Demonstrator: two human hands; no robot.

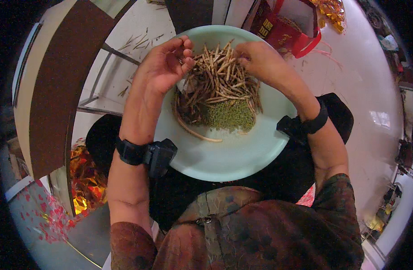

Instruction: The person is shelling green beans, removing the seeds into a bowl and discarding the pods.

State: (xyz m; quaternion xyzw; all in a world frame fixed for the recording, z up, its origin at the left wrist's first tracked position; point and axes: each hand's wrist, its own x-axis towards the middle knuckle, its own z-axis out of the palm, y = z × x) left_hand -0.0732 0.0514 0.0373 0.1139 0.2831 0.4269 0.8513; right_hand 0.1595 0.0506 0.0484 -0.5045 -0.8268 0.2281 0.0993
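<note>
A pale green plastic basin (206, 162) rests on my lap. Dry bean pods (226, 72), brown and slender, are heaped in its far half. Small green beans, likely mung beans (230, 114), form a pile on the near side of the pods. My left hand (174, 59) is over the basin's far left rim, palm turned up and fingers curled; whether something small lies in it is unclear. On the opposite side, my right hand (257, 59) is at the edge of the pod heap. Its fingertips are partly hidden, so I cannot tell what they hold.
A red paper gift bag (287, 30) stands on the floor beyond the basin, beside gold foil (331, 13). Scattered pod pieces (137, 42) lie on the floor at far left. A brown-sided piece of furniture (64, 84) rises at left. Black wrist devices (161, 157) are strapped to both forearms.
</note>
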